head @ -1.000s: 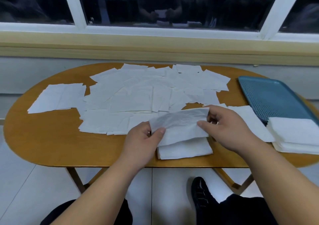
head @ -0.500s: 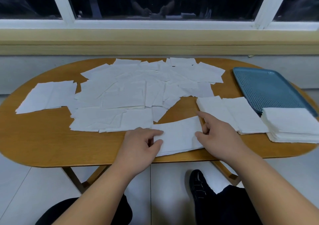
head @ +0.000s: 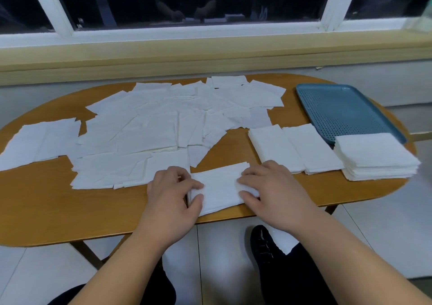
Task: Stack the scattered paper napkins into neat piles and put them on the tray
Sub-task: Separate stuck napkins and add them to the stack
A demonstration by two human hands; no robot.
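A small stack of white napkins (head: 219,187) lies at the front edge of the oval wooden table (head: 46,211). My left hand (head: 173,194) grips its left end, fingers curled round the edge. At the right end my right hand (head: 275,190) pinches the stack between thumb and fingers. Many loose napkins (head: 149,129) are scattered over the middle and left of the table. Two neat piles (head: 294,148) lie side by side right of my hands. A thicker pile (head: 374,155) sits on the near corner of the blue perforated tray (head: 339,110).
A window sill and wall run close behind the table. White floor tiles, my dark shoe (head: 264,246) and a piece of white paper (head: 282,239) show below the table's front edge. Bare wood shows at the front left of the table.
A napkin held up in both hands was laid onto the stack at the table's front edge. Both hands then closed on the ends of that stack. The camera tilted slightly.
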